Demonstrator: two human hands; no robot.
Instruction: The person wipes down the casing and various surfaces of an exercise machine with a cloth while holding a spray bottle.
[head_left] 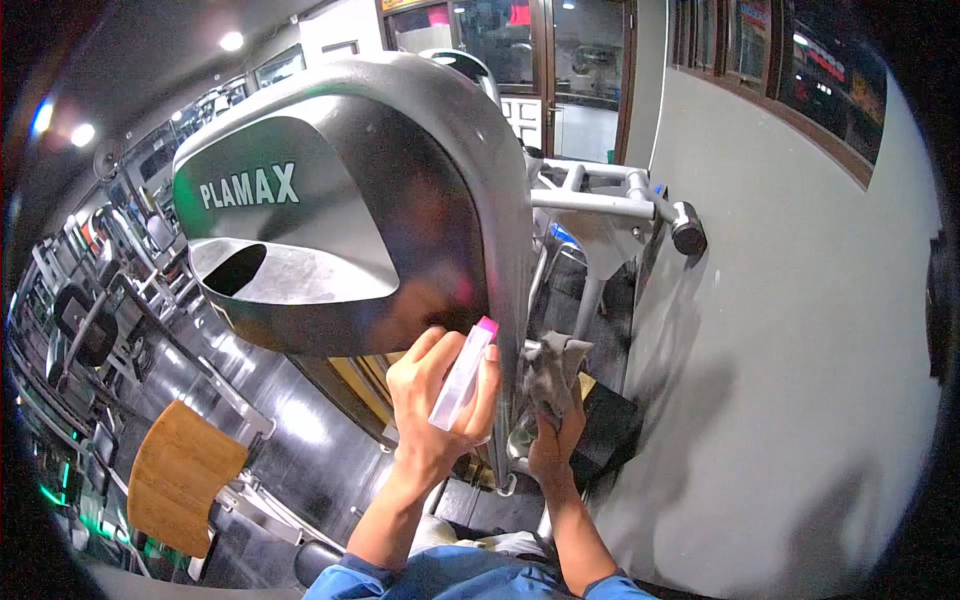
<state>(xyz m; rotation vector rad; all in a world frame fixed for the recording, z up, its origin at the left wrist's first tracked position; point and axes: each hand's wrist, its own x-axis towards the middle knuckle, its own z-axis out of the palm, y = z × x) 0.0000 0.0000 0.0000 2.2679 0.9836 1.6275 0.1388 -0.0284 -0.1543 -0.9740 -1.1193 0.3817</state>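
My left hand (425,392) is wrapped around a translucent bottle (458,388) just below centre – its pink cap (488,326) leans toward one o'clock, sticking out above my grip, probably held low to leave it free. My right hand (557,432), at five o'clock, clutches a grey cloth (552,368), bunched perhaps for a firmer hold. At eleven looms the glossy PLAMAX machine shroud (365,190). Beyond: shiny black floor (268,375) and a curved wooden board (185,475) at eight, grey wall (780,300) at three, glass door (588,85) at one.

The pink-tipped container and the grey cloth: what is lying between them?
In the head view, the machine's silver edge runs between the pink-tipped container in the left hand and the grey cloth in the right hand.
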